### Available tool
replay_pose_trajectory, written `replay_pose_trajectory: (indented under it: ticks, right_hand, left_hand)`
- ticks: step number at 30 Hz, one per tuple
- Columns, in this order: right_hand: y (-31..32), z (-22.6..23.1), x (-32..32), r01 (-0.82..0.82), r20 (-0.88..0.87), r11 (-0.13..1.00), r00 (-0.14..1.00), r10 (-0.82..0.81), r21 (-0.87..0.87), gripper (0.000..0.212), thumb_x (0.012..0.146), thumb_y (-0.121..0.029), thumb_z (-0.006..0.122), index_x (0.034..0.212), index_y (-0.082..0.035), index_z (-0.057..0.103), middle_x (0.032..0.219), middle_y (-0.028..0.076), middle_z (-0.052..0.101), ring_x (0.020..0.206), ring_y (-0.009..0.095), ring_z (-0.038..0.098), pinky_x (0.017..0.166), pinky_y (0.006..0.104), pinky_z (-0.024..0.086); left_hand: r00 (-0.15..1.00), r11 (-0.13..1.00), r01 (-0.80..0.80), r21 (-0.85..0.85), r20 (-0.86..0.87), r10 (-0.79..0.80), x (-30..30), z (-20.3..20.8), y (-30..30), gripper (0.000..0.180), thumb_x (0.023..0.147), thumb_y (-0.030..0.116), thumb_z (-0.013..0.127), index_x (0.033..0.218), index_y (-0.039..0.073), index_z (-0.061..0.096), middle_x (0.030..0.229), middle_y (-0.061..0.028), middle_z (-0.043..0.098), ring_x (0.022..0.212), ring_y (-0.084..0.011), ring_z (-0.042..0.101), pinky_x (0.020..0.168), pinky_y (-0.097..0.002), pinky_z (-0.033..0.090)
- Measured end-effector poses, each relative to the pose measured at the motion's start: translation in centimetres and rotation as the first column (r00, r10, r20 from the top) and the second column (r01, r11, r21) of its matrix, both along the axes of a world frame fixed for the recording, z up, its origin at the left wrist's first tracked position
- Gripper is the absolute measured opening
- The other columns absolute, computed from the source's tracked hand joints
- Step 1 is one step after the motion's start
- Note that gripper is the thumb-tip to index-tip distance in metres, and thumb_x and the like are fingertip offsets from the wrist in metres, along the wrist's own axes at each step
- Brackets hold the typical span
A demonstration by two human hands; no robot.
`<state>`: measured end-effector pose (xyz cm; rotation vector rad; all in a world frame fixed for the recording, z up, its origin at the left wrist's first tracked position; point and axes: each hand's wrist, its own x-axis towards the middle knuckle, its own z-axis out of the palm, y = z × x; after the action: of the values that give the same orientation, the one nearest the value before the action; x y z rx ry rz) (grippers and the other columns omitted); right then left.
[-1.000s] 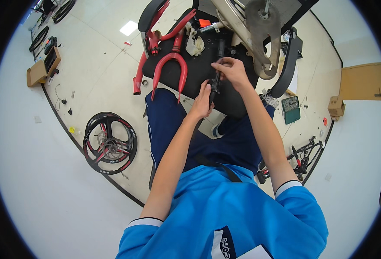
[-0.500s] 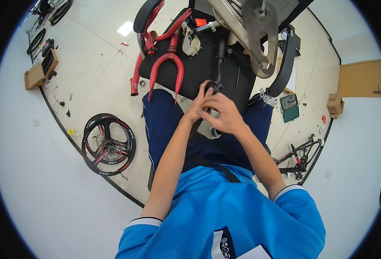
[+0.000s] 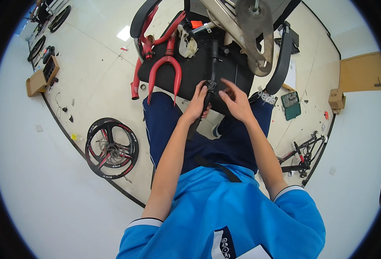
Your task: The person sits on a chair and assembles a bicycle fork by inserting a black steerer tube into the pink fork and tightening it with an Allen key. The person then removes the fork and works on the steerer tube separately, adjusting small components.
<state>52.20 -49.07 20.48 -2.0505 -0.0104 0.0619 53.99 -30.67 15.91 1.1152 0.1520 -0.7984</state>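
My left hand (image 3: pixel 196 105) is wrapped round a long black folding handlebar post (image 3: pixel 194 128), just below its hinge. The post's upper end lies on the black chair seat (image 3: pixel 229 96), and its lower end reaches back between my thighs. To the right of the hinge, my right hand (image 3: pixel 239 105) has its thumb and index finger spread beside a small dark flap (image 3: pixel 219 87). Whether those fingertips touch the flap I cannot tell. Left of the post on the seat lies a red bicycle fork (image 3: pixel 170 59), with pale gloves (image 3: pixel 188 45) beyond it.
A pale bicycle frame (image 3: pixel 227 19) with a large metal plate (image 3: pixel 256 39) overhangs the seat's far right. The chair's black armrests (image 3: pixel 281 64) flank it. On the floor stand black wheels (image 3: pixel 111 149) at left, a green tool case (image 3: pixel 292 105) and a black frame (image 3: pixel 303 155) at right.
My right hand has drawn back to the right from over my left hand. My left hand has turned and now shows gripping the black post, whose lower part has come into sight.
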Motion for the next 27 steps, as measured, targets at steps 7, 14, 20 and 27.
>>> replay_pose_trajectory:
  ticks: [7,14,20,27]
  right_hand:
    - [2.0,0.7,1.7,0.122,-0.280,0.925,0.960,-0.017,0.361,0.031,0.097,-0.019,0.064,0.120,0.002,0.064,0.083,0.005,0.066,0.063,0.008,0.057,0.056,0.0226,0.045]
    - [2.0,-1.0,1.6,0.291,-0.165,0.900,0.954,-0.249,0.325,0.026,0.093,-0.012,0.067,0.113,0.002,0.061,0.091,0.008,0.070,0.068,0.009,0.062,0.060,0.0226,0.049]
    - [3.9,0.9,2.1,0.151,-0.166,0.829,0.984,-0.072,0.539,0.021,0.098,-0.006,0.059,0.118,0.001,0.057,0.095,0.007,0.070,0.064,0.007,0.054,0.057,0.0227,0.046]
    - [3.7,1.1,-1.8,-0.082,-0.221,0.974,0.967,0.130,0.210,0.024,0.101,-0.017,0.055,0.108,0.003,0.065,0.088,0.011,0.072,0.074,0.016,0.068,0.069,0.0294,0.053]
  left_hand:
    - [1.000,0.999,-0.007,0.046,0.005,0.007,-0.2,0.0,0.0,0.046,0.107,0.050,0.037,0.149,0.033,0.028,0.066,-0.0050,0.046,0.044,-0.0108,0.039,0.041,-0.0258,0.033]
    - [1.000,1.000,0.001,0.021,0.019,-0.001,-0.2,-0.1,-0.1,0.045,0.107,0.050,0.035,0.148,0.033,0.028,0.066,-0.0054,0.046,0.044,-0.0110,0.039,0.041,-0.0259,0.033]
    - [0.999,0.999,-0.004,0.053,0.040,0.002,-0.2,-0.8,-0.3,0.046,0.107,0.051,0.035,0.148,0.033,0.028,0.066,-0.0050,0.046,0.045,-0.0112,0.039,0.041,-0.0261,0.032]
    - [1.000,1.000,-0.031,-0.004,0.002,0.031,0.0,-1.0,0.4,0.055,0.104,0.060,0.036,0.151,0.033,0.026,0.065,-0.0039,0.046,0.045,-0.0113,0.040,0.041,-0.0260,0.033]
